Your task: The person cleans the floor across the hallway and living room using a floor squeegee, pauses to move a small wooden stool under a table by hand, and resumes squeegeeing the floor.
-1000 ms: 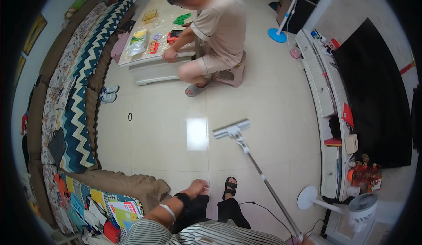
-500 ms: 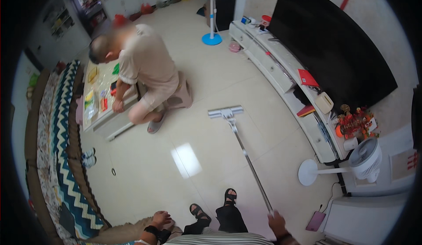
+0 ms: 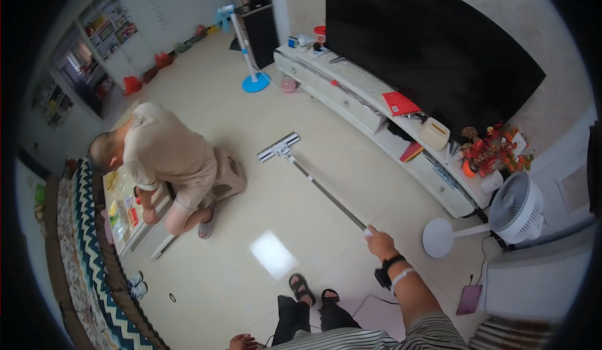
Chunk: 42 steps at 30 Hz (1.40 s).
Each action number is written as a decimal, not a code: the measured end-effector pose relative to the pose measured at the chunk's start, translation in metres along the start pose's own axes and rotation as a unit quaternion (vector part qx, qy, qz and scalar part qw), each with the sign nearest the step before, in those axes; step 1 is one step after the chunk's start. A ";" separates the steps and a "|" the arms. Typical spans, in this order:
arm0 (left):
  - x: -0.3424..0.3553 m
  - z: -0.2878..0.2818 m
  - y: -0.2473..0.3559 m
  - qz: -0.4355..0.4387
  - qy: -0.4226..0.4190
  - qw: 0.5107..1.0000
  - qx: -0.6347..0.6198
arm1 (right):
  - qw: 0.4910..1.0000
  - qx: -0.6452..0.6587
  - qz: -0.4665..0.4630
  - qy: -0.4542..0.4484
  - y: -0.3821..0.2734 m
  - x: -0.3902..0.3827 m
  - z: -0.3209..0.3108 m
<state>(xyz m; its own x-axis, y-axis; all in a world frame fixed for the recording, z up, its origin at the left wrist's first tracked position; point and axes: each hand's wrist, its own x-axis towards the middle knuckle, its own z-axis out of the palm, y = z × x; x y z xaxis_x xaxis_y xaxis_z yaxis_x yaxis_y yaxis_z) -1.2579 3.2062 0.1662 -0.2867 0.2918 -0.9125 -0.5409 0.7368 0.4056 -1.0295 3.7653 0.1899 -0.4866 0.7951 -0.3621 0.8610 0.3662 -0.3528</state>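
Note:
My right hand [image 3: 380,242], with a dark watch and a white band at the wrist, grips the long silver handle [image 3: 326,193] of a flat mop [image 3: 278,147]. The mop head lies on the pale tiled floor [image 3: 338,256], between a seated person's stool and the long white TV cabinet. At the bottom edge, my left hand [image 3: 243,342] is partly visible, its fingers loosely apart with nothing in them. My feet in black sandals [image 3: 300,287] stand below on the tiles, beside a dark cord.
A person [image 3: 163,155] in beige sits on a plastic stool [image 3: 229,180] at a low table [image 3: 135,240]. A sofa [image 3: 94,275] lines the left. Right are the TV cabinet [image 3: 351,108], white fan [image 3: 514,206] and purple device [image 3: 470,298]; behind, a blue-based stand [image 3: 256,83].
My view has turned rightward toward the TV. My right hand has come up and forward from the lower edge with the mop, whose head is farther ahead. My left hand has dropped lower in view.

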 end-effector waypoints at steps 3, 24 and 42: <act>0.051 -0.044 -0.036 0.137 -0.048 0.906 0.397 | 1.000 0.004 0.011 -0.007 0.053 -0.073 0.005; -0.042 0.396 0.593 0.717 -0.198 0.432 0.509 | 0.780 0.614 -0.121 -0.005 -0.082 -0.017 -0.281; -0.114 0.534 0.732 0.547 -0.390 0.696 0.255 | 0.819 0.500 -0.003 0.280 -0.010 0.214 -0.188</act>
<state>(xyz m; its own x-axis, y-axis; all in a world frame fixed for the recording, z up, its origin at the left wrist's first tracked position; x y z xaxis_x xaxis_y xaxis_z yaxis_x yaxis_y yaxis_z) -1.1987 4.0384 0.5387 0.3172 0.9437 0.0943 0.0721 -0.1231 0.9898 -1.1146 4.0222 0.2781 -0.1052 0.9944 -0.0039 0.1707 0.0142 -0.9852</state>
